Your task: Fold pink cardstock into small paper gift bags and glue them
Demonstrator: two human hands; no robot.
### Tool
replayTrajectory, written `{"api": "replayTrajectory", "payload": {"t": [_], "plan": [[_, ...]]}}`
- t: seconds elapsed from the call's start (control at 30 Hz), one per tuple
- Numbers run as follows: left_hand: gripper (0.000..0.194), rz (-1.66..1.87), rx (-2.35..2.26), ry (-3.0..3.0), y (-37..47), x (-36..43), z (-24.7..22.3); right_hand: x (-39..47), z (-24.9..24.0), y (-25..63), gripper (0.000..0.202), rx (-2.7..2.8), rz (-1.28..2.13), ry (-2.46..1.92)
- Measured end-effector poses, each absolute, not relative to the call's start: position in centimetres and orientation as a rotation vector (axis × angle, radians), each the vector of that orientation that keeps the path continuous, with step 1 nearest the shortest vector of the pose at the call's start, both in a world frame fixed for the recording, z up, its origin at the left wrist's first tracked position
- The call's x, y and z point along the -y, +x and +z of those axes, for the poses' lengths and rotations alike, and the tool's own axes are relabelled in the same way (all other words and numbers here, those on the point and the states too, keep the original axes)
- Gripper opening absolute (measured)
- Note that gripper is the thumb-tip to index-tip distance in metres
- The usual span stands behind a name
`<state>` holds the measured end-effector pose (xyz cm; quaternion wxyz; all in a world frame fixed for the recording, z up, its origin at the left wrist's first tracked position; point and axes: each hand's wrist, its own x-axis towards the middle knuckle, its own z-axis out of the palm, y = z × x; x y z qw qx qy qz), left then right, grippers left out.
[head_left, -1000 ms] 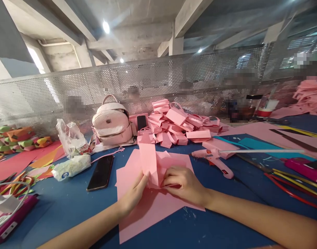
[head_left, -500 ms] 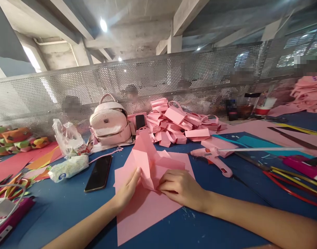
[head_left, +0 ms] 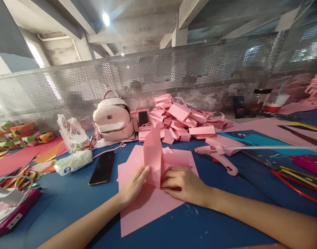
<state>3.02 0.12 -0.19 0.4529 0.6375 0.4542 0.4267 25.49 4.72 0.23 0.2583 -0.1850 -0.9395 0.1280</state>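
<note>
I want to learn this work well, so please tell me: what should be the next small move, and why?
Perhaps the right hand should press along the lower edge of the folded pink paper while the left hand steadies it: the paper stands up, the left hand holds its side, and the right hand is at its base.

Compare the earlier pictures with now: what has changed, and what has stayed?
The folded pink paper, its front panel leaning left half a second ago, now stands more upright, the left hand shifting slightly right with it. No grip visibly changed; the right hand stays at the paper's lower edge. The hot glue gun, smartphone and pale pink backpack have stayed put.
</note>
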Motion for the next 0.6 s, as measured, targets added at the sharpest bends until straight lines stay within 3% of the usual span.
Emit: {"api": "replayTrajectory", "payload": {"t": [0.27,0.47,0.6], "plan": [[0.052,1.080,-1.089,1.575,3.4,-0.1,-0.1,-5.0,2.8,25.4,0.039,2.636,0.544,-0.553],[0.053,1.077,-1.086,1.615,3.4,-0.4,0.2,-6.4,3.1,24.1,0.020,2.688,0.531,-0.775],[0.054,1.058,-1.070,1.613,3.1,-0.6,0.3,-7.2,2.7,22.9,0.018,2.693,0.673,-0.854]]}}
